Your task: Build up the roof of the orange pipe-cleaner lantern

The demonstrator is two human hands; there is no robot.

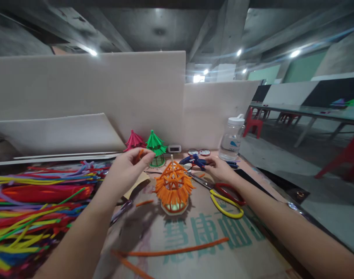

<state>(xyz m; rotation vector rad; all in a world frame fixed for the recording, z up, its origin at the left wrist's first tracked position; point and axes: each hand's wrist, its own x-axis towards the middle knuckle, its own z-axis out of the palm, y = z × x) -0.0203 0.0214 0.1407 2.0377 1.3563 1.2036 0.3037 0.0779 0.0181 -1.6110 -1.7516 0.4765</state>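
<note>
An orange pavilion model [174, 186] with a bare stick at its top stands upright on the cardboard [153, 228]. Up and to its left, my left hand [133, 164] pinches a small orange piece [140, 154] between thumb and fingers. My right hand [219, 168] reaches to a blue glue gun [196, 161] behind the model, its fingers at the handle; the fingertips are partly hidden. Scissors with red and yellow handles [227, 205] lie below my right forearm. Orange strips [177, 252] rest in front of the model.
Colourful pipe cleaners [37, 205] are piled at left. Green [155, 145] and pink [133, 139] models stand behind my left hand. A water bottle [231, 141] is at the back right, before a white partition [148, 93]. Red chairs [254, 124] stand beyond.
</note>
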